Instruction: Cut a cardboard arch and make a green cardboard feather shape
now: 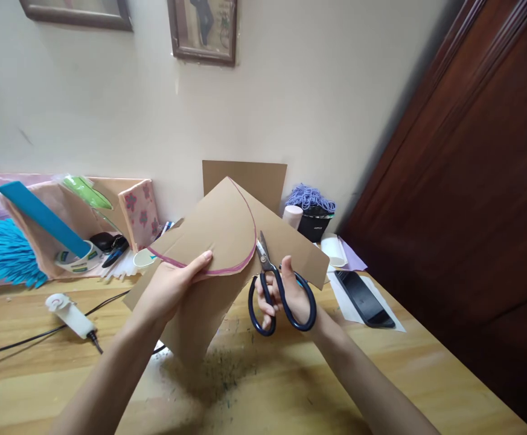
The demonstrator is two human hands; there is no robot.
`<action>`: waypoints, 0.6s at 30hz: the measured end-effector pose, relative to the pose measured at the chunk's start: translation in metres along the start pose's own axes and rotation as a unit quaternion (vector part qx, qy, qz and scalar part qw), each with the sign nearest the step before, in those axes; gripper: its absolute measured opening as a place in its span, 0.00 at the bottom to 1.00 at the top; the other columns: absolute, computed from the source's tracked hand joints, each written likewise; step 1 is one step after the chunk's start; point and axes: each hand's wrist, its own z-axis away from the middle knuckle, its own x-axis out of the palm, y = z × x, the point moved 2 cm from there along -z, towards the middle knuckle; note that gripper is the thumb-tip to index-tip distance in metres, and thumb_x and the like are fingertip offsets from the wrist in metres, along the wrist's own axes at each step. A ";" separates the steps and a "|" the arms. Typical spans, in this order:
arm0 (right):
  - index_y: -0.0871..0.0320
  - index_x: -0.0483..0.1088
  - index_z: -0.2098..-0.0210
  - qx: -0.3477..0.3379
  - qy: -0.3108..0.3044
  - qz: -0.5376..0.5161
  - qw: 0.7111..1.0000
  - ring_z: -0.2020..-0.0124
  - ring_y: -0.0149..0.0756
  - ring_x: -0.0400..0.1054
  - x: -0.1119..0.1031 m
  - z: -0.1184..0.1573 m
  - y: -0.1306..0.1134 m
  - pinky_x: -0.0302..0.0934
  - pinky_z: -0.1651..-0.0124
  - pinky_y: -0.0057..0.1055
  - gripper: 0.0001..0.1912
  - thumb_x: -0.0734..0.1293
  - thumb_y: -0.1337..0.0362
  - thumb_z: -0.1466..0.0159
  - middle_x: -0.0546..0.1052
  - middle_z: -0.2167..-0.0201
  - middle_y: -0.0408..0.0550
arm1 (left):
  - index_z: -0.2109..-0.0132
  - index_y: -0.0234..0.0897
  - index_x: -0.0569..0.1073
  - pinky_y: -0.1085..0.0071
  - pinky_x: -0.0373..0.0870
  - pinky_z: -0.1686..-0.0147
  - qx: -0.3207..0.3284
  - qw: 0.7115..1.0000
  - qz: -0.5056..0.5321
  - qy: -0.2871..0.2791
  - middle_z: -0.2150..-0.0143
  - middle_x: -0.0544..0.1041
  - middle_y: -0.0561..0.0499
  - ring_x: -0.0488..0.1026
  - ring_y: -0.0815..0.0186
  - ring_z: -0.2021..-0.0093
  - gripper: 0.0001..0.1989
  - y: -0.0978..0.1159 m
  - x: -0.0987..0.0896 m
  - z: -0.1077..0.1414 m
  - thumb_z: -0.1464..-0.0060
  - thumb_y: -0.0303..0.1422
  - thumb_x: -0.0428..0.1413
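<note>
My left hand (179, 281) grips a brown cardboard sheet (213, 229), thumb on top and the other fingers hidden beneath. A thick purple curved line is drawn on the cardboard, and a cut runs along part of it on the lower right. In my right hand (285, 290) are scissors (267, 266) with large dark-blue loop handles. Fingers pass through one loop, and the thumb is at the other. The scissors' blades are at the cardboard's cut edge, beside the purple line. A flap of the cardboard hangs down below my left hand.
A glue gun (70, 315) with a black cable lies on the wooden table (263, 393) at left. Behind it are a tape roll (82, 260) and blue strips (7, 254). A phone (365, 299) and a black box (315, 225) of purple yarn stand right. Another cardboard piece (245, 175) leans on the wall.
</note>
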 end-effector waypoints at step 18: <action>0.60 0.63 0.72 0.053 -0.054 0.008 0.997 0.84 0.33 0.65 0.001 0.012 -0.016 0.63 0.77 0.31 0.43 0.43 0.27 0.53 0.65 0.87 0.41 | 0.52 0.35 0.73 0.62 0.65 0.46 0.005 0.998 -0.065 0.018 0.50 0.75 0.44 0.68 0.54 0.46 0.24 0.013 -0.011 -0.003 0.59 0.36 0.63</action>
